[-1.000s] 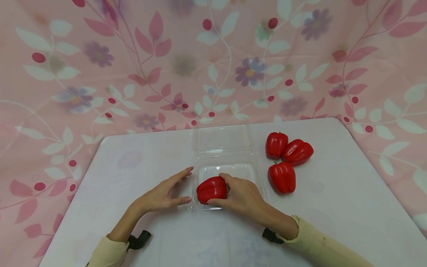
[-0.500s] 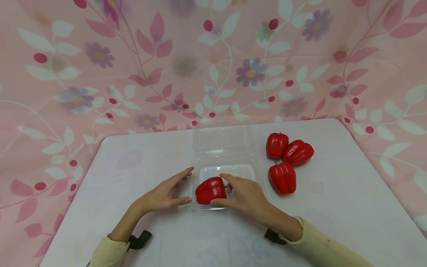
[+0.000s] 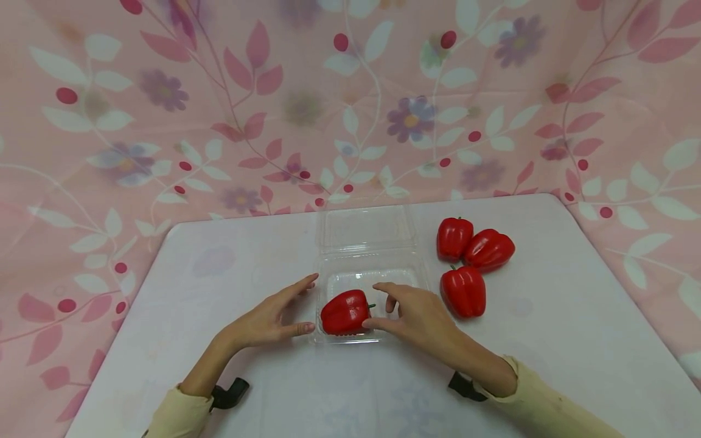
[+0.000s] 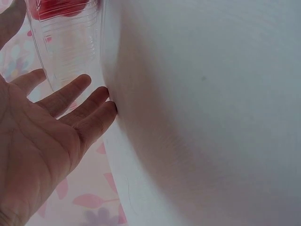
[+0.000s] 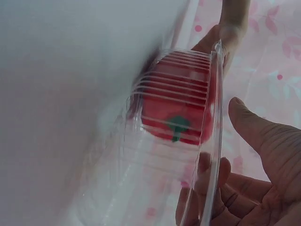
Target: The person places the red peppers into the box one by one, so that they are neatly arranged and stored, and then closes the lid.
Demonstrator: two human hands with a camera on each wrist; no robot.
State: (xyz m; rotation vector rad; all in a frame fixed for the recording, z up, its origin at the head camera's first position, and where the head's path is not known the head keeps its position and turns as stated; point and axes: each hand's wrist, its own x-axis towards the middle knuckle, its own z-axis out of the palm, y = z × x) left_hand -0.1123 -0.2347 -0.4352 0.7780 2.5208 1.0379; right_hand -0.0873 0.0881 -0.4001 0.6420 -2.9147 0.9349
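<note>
A red bell pepper with a green stem lies on its side in the front left of a clear plastic clamshell box, whose lid is folded back. My right hand hovers over the box's right half, thumb and fingers spread apart, off the pepper and holding nothing. At the box's left edge is my left hand, its fingers extended and thumb apart. The left wrist view shows that palm beside the ribbed wall. Through the clear wall in the right wrist view, the pepper's stem faces the right hand.
Several things stand on the white-covered table: right of the box are three more red bell peppers, one at the back, one lying tilted and one nearer. A pink floral cloth hangs behind the table.
My right hand has let go of the pepper in the box and drawn back to the right, baring its stem. The left hand has stayed almost still.
</note>
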